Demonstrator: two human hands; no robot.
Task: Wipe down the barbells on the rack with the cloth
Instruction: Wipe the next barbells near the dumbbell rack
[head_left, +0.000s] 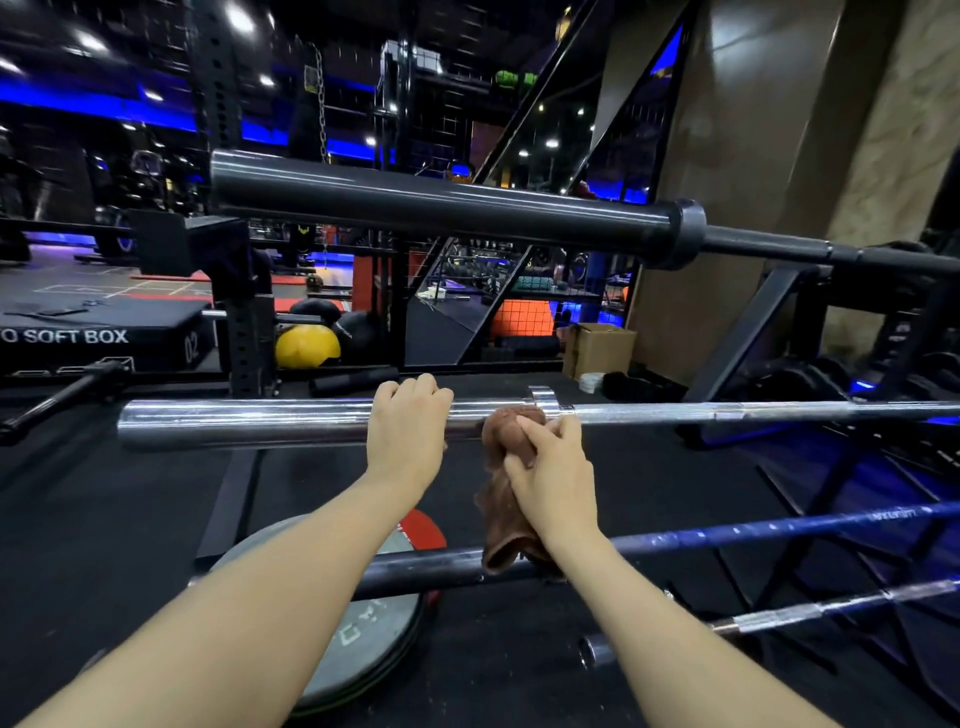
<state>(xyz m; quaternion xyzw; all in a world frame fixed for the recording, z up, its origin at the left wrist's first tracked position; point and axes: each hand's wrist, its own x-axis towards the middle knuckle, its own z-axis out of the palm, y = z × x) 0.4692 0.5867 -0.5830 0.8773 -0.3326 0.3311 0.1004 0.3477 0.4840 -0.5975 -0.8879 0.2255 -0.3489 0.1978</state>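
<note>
Our left hand (408, 431) is curled over the top of the chrome barbell (249, 423), fingers wrapped down the far side of its thick sleeve, gripping it with knuckles up. Just to the right of it, almost touching, our right hand (548, 467) clutches the brown cloth (506, 499); the thumb and fingers pinch a bunched wad of it and press that wad against the same chrome sleeve, right beside the collar (543, 400) where the sleeve meets the thinner shaft. The rest of the cloth hangs down under our right palm, and its loose end drapes onto the dark barbell (415, 569) that crosses beneath both wrists.

Above both hands, well apart from them, a black barbell (441, 205) lies across the rack (748, 322), its fat sleeve ending at a collar up and to the right of our right hand. Below and to the right of our right forearm we see two more bars: a blue-tinted one (779, 527) continuing the dark barbell's line, and a lower silver one (831, 605) whose end points back toward our elbow.

Under our left forearm a grey weight plate (363, 644) with a red patch lies flat on the black floor. Beyond the left hand, further off, sit a yellow ball (306, 345) and a black box (104, 332) lettered "SOFT BOX". Past the right hand stands a cardboard box (602, 351).
</note>
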